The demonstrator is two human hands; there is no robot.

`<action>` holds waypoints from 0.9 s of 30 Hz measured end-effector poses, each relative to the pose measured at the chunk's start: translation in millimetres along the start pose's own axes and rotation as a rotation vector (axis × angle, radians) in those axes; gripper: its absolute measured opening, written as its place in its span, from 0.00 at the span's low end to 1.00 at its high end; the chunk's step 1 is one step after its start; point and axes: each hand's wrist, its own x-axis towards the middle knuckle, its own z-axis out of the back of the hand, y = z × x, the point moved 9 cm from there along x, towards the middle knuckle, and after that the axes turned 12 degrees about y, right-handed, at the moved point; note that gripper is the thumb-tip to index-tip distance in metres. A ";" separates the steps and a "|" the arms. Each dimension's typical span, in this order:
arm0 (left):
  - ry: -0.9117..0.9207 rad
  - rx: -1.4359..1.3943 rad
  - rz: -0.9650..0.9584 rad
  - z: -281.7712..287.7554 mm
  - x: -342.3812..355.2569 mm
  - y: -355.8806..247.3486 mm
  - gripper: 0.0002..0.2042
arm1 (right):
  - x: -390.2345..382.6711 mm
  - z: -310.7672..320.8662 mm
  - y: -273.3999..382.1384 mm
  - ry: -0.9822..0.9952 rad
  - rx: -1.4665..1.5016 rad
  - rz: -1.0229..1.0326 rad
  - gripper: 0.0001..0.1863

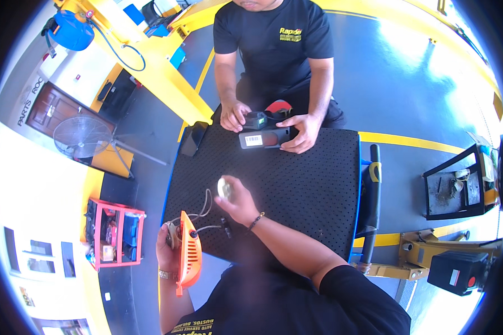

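My left hand point(165, 248) is closed round the back of an orange plastic housing point(191, 258) with a row of slots, tilted on edge at the table's near left. Most of those fingers are hidden behind it. Grey cables point(207, 205) run from the housing over the black dimpled tabletop point(296, 195). A small black connector-like piece point(226, 228) lies there, below my right hand point(241, 205). That hand, held above the table, pinches a small round pale disc point(224, 190) between thumb and fingers; its exact kind does not show.
Across the table a person's hands point(302, 134) hold a dark device with a white label point(254, 140). A black block point(194, 138) stands at the far left corner. Red tool cart point(117, 234), standing fan point(82, 137) and yellow lift post point(173, 84) are left; a black metal frame point(454, 184) is right.
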 end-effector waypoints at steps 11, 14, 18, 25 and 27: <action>-0.092 -0.010 -0.012 24.4 15.8 3.3 0.13 | 7.2 -9.7 -12.8 0.144 0.167 -0.075 0.33; -0.054 -0.020 0.031 -0.7 15.8 9.1 0.15 | 13.9 -12.6 -23.5 0.176 0.235 -0.164 0.32; -0.024 -0.045 0.114 -5.2 11.7 18.5 0.20 | 8.4 -17.9 -23.3 0.252 0.256 -0.239 0.31; 0.064 -0.291 0.240 -15.7 0.6 45.7 0.22 | 1.7 -29.3 -21.0 0.361 0.239 -0.193 0.31; 0.053 -0.181 0.185 -11.1 -0.8 46.1 0.22 | 2.1 -35.9 -24.5 0.370 0.337 -0.208 0.30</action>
